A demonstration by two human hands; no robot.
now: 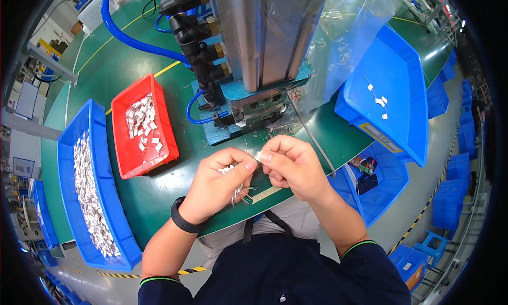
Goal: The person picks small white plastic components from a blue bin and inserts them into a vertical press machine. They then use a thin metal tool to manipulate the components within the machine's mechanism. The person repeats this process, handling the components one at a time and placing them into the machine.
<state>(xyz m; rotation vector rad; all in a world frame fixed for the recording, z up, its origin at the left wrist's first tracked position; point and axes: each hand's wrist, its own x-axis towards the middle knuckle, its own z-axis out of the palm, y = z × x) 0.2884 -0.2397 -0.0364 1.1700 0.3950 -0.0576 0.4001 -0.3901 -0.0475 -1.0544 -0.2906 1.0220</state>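
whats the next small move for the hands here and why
Probably draw one part free with the right hand: the left hand grips a bunch of small metal parts, and the right fingertips pinch one at its top, in front of the press.

We hold both forearms up from below, meeting at the middle. Our left hand (214,186), a dark band on its wrist, is curled shut; our right hand (293,164) pinches with fingertips touching the left.
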